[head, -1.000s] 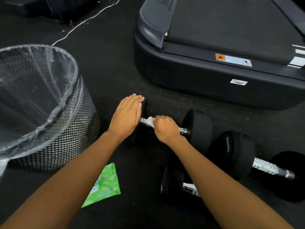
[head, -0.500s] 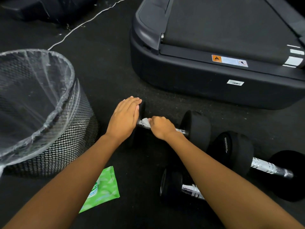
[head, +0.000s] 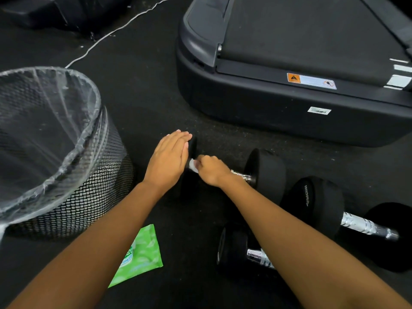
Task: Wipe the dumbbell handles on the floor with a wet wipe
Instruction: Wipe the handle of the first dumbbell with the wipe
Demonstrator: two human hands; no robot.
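Right hand [head: 211, 169] has slid the wet wipe [head: 193, 167] along the handle [head: 242, 176] to its end.
Its fingers are curled round wipe and bar, hard against the dumbbell's left weight head [head: 193, 145]. The left hand [head: 168, 160] rests flat on that head, fingers straight, as before. The handle lies left to right on the floor, with chrome now bared on the side away from that head. The next stroke likely runs that way.
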